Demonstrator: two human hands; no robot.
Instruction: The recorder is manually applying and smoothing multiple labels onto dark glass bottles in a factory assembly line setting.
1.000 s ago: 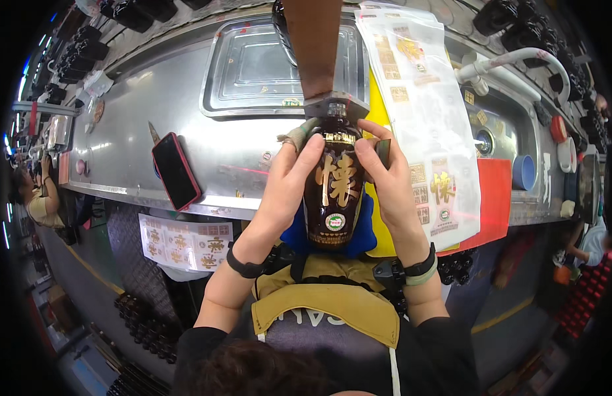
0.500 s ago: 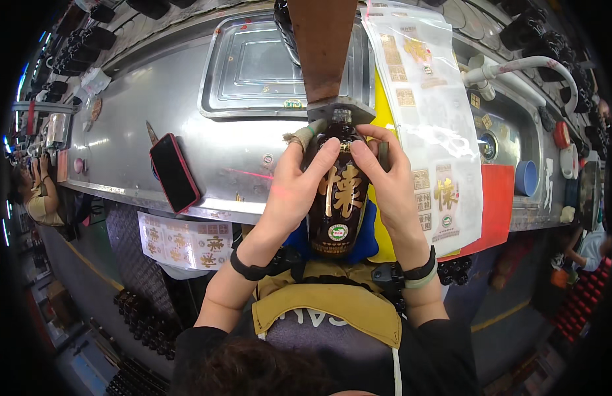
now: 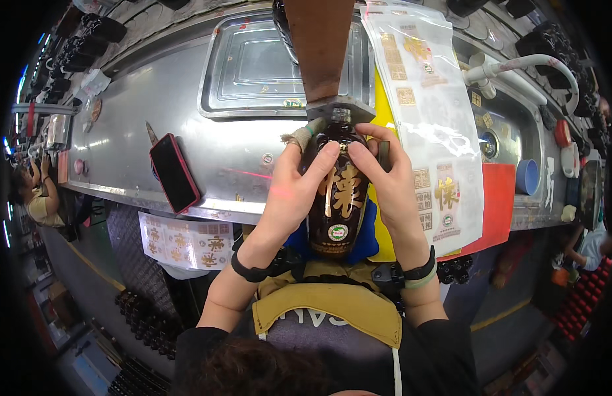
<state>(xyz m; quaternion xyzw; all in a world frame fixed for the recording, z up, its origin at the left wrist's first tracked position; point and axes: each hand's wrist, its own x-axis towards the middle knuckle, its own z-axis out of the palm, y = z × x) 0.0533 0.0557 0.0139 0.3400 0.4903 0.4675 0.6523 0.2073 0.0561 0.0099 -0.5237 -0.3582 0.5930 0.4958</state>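
Note:
A dark brown glazed bottle [image 3: 337, 228] with gold lettering and a round green-and-white mark lies between my hands, its neck pointing away from me. My left hand [image 3: 296, 175] grips its left side, with the thumb pressed on the upper front and a cloth wrap on one finger. From the right side my right hand [image 3: 388, 168] holds it too, thumb beside the other thumb and fingers curled round the shoulder. The bottle's base rests on a blue cloth [image 3: 367, 241] near my lap. Its neck sits against a metal bracket below a brown upright board [image 3: 326, 46].
A metal tray [image 3: 253, 66] lies behind on the steel bench, and a red-cased phone [image 3: 174, 173] at left. Sheets of gold decals [image 3: 444, 132] cover yellow and red sheets at right, beside a sink with a white pipe [image 3: 523, 65] and blue cup [image 3: 527, 177]. People work farther off.
Almost nothing differs. Both hands keep their hold on the bottle, with thumbs shifted very slightly on its front.

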